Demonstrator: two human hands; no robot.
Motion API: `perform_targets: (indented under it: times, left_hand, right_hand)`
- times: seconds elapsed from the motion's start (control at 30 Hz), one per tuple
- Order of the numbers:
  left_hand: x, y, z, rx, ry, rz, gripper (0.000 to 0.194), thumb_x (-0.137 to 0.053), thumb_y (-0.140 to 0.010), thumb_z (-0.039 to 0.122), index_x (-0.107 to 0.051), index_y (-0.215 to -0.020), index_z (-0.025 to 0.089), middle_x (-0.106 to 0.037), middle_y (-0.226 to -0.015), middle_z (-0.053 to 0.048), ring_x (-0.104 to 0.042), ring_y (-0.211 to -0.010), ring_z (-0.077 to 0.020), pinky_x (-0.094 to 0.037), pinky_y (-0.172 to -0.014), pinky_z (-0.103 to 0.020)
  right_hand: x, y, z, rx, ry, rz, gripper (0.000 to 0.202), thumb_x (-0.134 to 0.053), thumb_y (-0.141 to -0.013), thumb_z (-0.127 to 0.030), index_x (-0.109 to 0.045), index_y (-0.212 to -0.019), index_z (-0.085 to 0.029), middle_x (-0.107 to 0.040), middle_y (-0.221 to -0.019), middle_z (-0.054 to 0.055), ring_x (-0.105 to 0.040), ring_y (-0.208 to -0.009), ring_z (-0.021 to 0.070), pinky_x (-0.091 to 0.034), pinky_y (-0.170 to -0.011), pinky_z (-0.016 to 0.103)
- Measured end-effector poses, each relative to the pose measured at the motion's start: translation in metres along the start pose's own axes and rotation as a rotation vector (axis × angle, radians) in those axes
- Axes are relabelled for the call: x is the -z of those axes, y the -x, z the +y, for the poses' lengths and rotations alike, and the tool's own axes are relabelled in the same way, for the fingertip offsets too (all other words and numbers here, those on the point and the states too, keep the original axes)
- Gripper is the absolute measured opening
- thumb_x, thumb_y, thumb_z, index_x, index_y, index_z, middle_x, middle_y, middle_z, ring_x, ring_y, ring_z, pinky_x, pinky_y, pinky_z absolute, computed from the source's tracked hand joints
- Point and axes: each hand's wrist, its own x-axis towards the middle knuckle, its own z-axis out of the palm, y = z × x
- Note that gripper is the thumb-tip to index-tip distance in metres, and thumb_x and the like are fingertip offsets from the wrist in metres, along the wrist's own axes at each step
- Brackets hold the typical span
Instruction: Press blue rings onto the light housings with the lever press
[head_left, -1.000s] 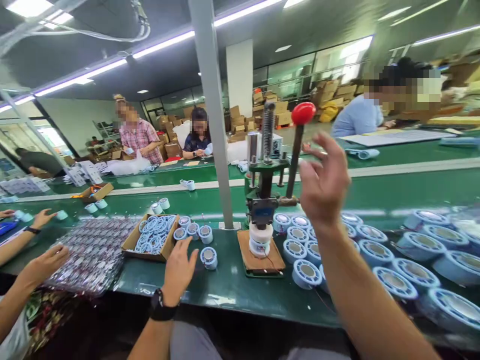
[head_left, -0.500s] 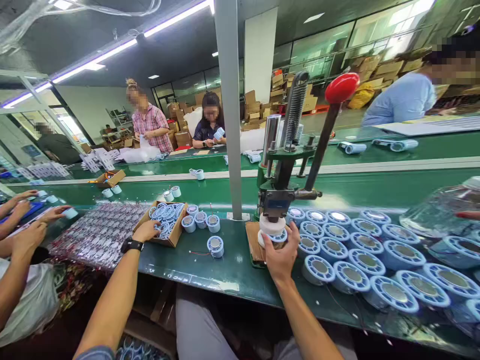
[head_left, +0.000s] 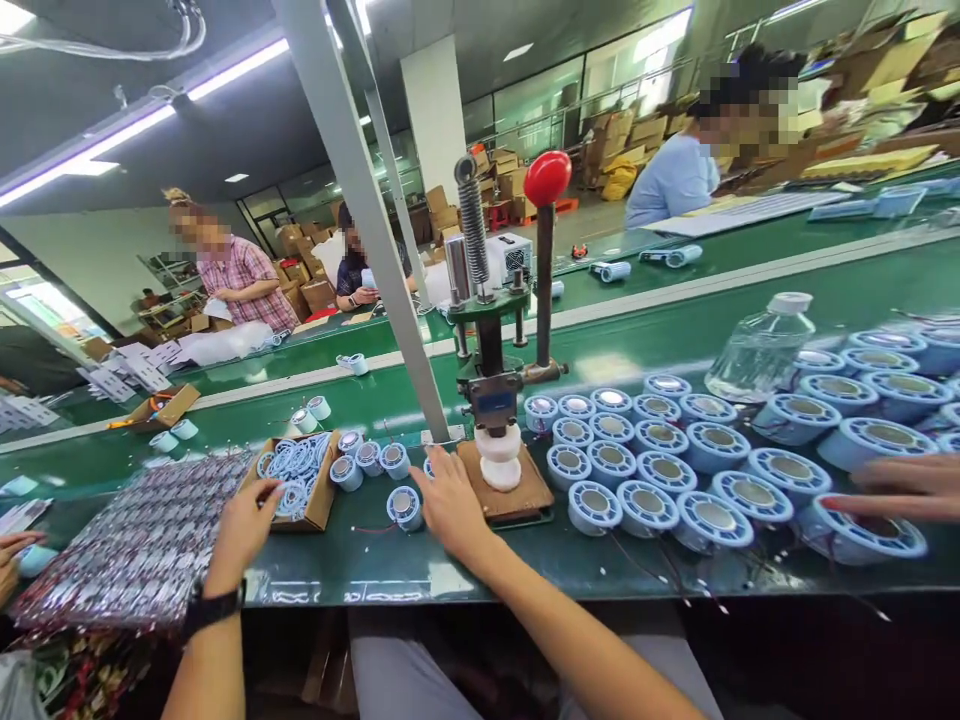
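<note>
My left hand (head_left: 251,520), with a black watch on the wrist, is at the left edge of a cardboard box (head_left: 324,500) of light blue rings (head_left: 300,465). Its thumb and fingers are pinched together; what they hold is too small to tell. My right hand (head_left: 454,500) reaches over the bench left of the hand press (head_left: 495,400), its fingers around a light blue round part (head_left: 430,466) that is mostly hidden. Another blue part (head_left: 404,508) stands just left of that hand. White discs (head_left: 500,460) sit under the press, with no blue part between them.
Many blue round parts (head_left: 666,472) stand in rows at the right, beside a clear plastic bottle (head_left: 761,345). Another person's hand (head_left: 900,487) is over them. A stack of small metallic parts (head_left: 142,530) lies at the left. A grey post (head_left: 375,220) rises behind the bench.
My right hand has moved left from the press, and the blue part there has left the discs. My left hand has drawn back to the box's left edge. The view has shifted right.
</note>
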Motion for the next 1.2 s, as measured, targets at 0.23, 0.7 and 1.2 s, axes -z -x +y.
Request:
perform_targets:
  times: [0.23,0.7,1.2]
  left_hand:
    - [-0.107,0.071,0.051,-0.11,0.305,0.072,0.038,-0.045,-0.087,0.042,-0.073,-0.096,0.017,-0.068,-0.111,-0.014,-0.062,-0.108,-0.0305,-0.049,-0.099,-0.05]
    - [-0.108,0.116,0.117,-0.174,0.491,0.098,0.048,-0.062,-0.087,0.036,-0.056,-0.131,0.019,-0.063,-0.126,-0.013,-0.061,-0.115,-0.0278,-0.05,-0.102,-0.047]
    - [-0.107,0.128,0.19,-0.27,0.564,-0.098,0.062,-0.058,-0.074,0.013,-0.053,-0.135,0.024,-0.061,-0.128,-0.01,-0.057,-0.121,-0.0288,-0.049,-0.103,-0.046]
  right_hand:
    - [-0.028,0.034,-0.026,0.159,-0.138,-0.058,0.032,-0.062,-0.091,-0.02,-0.065,-0.122,-0.015,-0.051,-0.141,0.017,-0.044,-0.136,0.0318,-0.048,-0.106,0.049]
    - [-0.017,0.103,0.014,-0.125,-0.507,0.091,0.058,-0.065,-0.079,-0.016,-0.05,-0.135,-0.017,-0.058,-0.132,0.013,-0.059,-0.122,0.0246,-0.053,-0.102,0.04]
    - [-0.025,0.103,0.013,-0.175,-0.522,0.145,0.08,-0.058,-0.076,-0.012,-0.031,-0.151,-0.017,-0.06,-0.133,0.012,-0.062,-0.12,0.0224,-0.053,-0.104,0.036]
